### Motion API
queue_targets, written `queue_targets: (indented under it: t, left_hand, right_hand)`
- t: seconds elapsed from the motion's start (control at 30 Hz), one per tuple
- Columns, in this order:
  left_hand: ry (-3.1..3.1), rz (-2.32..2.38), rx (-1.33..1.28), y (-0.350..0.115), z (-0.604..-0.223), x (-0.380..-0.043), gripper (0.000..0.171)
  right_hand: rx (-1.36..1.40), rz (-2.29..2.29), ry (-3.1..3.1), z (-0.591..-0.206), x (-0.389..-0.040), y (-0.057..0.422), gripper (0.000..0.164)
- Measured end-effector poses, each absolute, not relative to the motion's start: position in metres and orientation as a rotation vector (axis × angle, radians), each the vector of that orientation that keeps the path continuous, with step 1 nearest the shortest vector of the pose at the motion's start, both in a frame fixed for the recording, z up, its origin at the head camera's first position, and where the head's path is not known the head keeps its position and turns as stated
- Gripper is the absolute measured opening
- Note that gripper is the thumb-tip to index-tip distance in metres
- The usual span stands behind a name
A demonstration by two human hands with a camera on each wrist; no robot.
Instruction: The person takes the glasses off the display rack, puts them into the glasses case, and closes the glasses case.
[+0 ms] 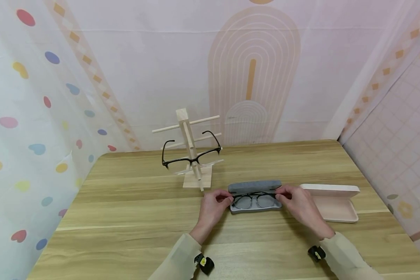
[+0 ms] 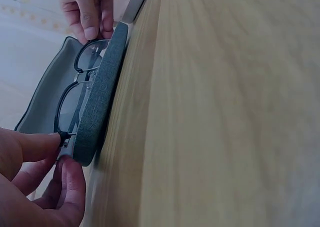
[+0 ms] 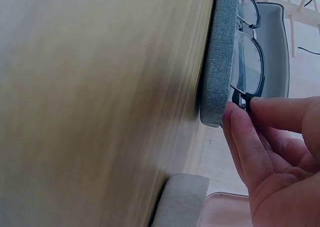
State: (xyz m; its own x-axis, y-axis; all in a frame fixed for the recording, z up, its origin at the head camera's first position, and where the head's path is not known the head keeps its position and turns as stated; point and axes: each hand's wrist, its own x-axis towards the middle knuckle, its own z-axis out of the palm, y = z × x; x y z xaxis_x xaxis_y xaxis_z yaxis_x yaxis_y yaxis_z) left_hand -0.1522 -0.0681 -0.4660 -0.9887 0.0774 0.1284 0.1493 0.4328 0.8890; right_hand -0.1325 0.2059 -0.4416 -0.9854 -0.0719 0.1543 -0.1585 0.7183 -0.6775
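Observation:
A pair of eyeglasses [image 1: 254, 195] with a dark upper rim and clear lenses sits in an open grey eyeglass case [image 1: 254, 186], its temples folded behind. My left hand [image 1: 211, 212] pinches the left end of the frame between thumb and fingers. At the opposite end, my right hand [image 1: 301, 206] pinches the other hinge corner. In the left wrist view, the glasses [image 2: 61, 104] stand partly above the near wall of the case [image 2: 102, 104]. The right wrist view shows thumb and fingers of the right hand [image 3: 280, 147] at the hinge, right by the case's end.
Left of the case, a wooden display stand [image 1: 189, 140] with several rods bears black-framed glasses [image 1: 192, 160]. To the right, an open white case with a pink interior [image 1: 330, 206] lies close to my right hand. Printed curtains [image 1: 154, 77] hang behind the wooden table [image 1: 133, 217].

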Motion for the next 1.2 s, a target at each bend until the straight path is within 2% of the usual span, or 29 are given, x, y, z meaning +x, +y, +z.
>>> queue_targets:
  t: [0.53,0.87,1.2]
  left_hand:
    - [-2.644,-1.596,-0.19,-0.0686,-0.4679,-0.1557,0.008]
    - [-2.655,-1.535,-0.266,-0.0707,-0.4677,-0.154,0.013]
    - [-2.678,-1.502,-0.319,-0.0716,-0.4672,-0.1528,0.015]
  right_hand:
    - [0.27,1.004,-2.836,-0.4409,-0.1327,0.205,0.012]
    - [0.367,0.926,-2.817,-0.4428,-0.1291,0.2043,0.014]
    - [0.341,0.916,-2.868,-0.4427,-0.1267,0.2043,0.018]
